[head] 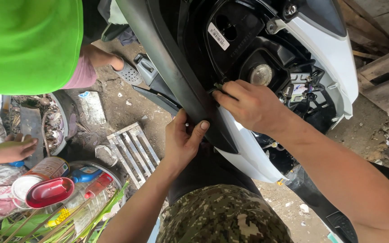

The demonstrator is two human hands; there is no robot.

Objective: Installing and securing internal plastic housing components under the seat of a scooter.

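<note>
- Bare dirt ground [113, 96] lies under you, littered with scraps, and rough wooden planks [386, 67] stand at the far right.
- At far left another person in a green shirt [28, 42] crouches, one hand [16, 148] resting near a heap of rubbish; a red lid [48, 192] and a tin can [46, 168] sit in a tub below it, and a metal grate [133, 150] lies flat on the dirt.
- Your left hand [183, 141] grips the lower edge of the scooter's dark grey trim strip [172, 67], fingers curled behind it and thumb pressed on the front.
- Your right hand [248, 105] has its fingers pinched together on a small dark part, possibly a clip or fastener, at the seam; I cannot tell exactly what it is.
- The scooter's body panel [334, 54], white outside, black inside, looks partly opened: inner plastic, a round metal fitting [261, 74] and wiring connectors are exposed, while the strip is attached along its length.
</note>
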